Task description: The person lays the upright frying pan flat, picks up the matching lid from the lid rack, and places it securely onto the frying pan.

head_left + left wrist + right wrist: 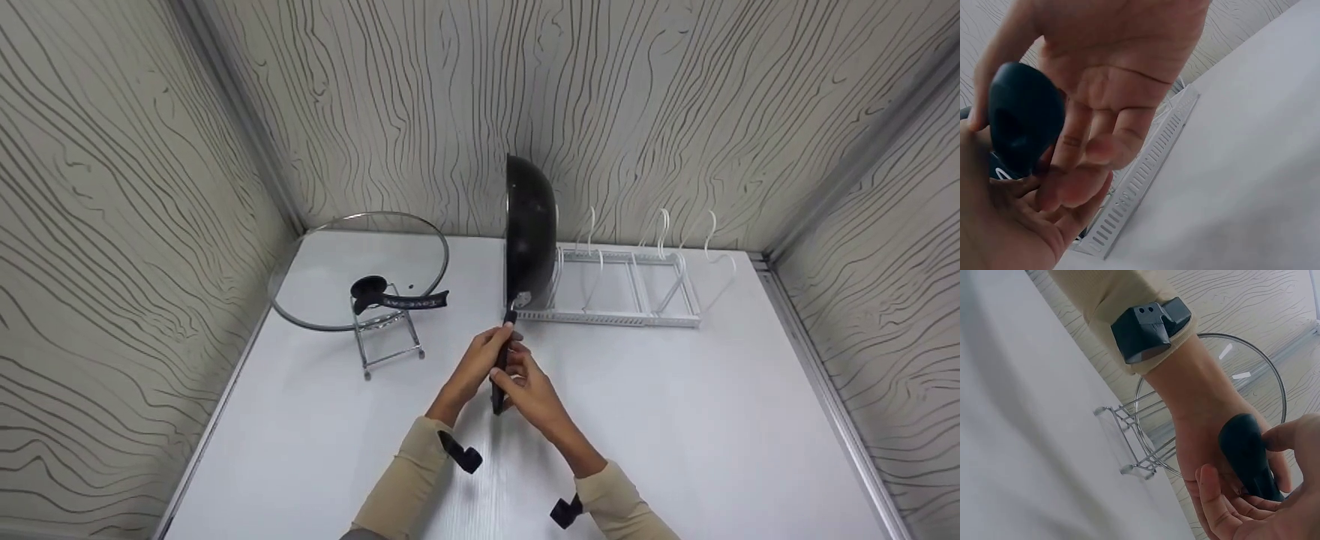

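A black deep frying pan (531,225) stands on its edge at the left end of a white slotted rack (600,318), its handle (498,397) pointing toward me. High on the handle, near the pan body, my left hand (478,360) grips it. My right hand (534,394) holds the same handle lower down, with the thumb on top. The left wrist view shows the handle's rounded end (1026,115) between the two hands. In the right wrist view, fingers and thumb of the right hand (1292,495) lie around the handle (1247,450).
To the left, a large glass lid (447,259) with a black knob and handle piece (409,301) leans in a chrome wire stand (394,355). Curved white dividers (664,232) rise from the rack. Patterned panels (405,97) wall the white table's (712,420) back and sides.
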{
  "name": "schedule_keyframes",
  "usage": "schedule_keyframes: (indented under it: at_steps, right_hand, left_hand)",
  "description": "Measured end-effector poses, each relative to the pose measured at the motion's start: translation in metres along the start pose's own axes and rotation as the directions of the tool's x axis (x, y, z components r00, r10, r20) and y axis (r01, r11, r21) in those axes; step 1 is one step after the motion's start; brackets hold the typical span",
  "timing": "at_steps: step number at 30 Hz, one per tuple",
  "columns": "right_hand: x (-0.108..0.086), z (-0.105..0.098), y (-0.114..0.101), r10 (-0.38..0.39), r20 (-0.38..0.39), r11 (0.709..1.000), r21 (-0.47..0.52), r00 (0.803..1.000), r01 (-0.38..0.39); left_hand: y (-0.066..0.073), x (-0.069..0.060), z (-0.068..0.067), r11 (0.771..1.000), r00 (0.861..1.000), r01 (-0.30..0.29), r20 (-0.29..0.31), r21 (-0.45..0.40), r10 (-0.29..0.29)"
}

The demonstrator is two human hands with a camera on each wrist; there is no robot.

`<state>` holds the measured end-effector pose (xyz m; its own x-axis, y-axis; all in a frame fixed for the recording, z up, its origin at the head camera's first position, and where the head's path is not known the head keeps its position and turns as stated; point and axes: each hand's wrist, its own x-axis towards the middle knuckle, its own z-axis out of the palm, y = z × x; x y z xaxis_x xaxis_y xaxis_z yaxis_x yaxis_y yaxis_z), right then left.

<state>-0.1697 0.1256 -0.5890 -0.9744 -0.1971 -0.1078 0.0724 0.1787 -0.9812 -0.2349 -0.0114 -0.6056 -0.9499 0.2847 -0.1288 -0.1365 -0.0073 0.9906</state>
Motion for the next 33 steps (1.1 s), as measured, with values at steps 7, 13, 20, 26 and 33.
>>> schedule_keyframes:
  at_steps: [7, 13, 20, 26, 33]
  right_hand:
    - [-0.002, 0.005, -0.001, 0.039, 0.034, 0.994, 0.105, 0.999, -0.042]
    - [-0.001, 0.004, 0.000, 0.057, 0.101, 0.974, 0.213, 0.993, -0.077]
    - [-0.001, 0.006, 0.001, 0.067, 0.149, 0.958, 0.265, 0.987, -0.105]
    - [0.002, 0.012, -0.002, 0.104, 0.145, 0.942, 0.302, 0.984, -0.144]
    - [0.005, 0.020, -0.005, 0.130, 0.141, 0.935, 0.311, 0.981, -0.169]
  left_hand:
    - [-0.002, -0.002, 0.000, 0.975, 0.995, 0.073, 0.087, -0.211, -0.056]
    - [0.000, -0.001, 0.002, 0.927, 0.990, 0.087, 0.136, -0.365, -0.039]
    - [0.000, 0.000, -0.001, 0.890, 0.987, 0.112, 0.154, -0.442, -0.048]
    - [0.000, 0.003, -0.003, 0.870, 0.986, 0.123, 0.154, -0.478, -0.055]
    - [-0.001, 0.007, -0.005, 0.869, 0.986, 0.134, 0.154, -0.475, -0.068]
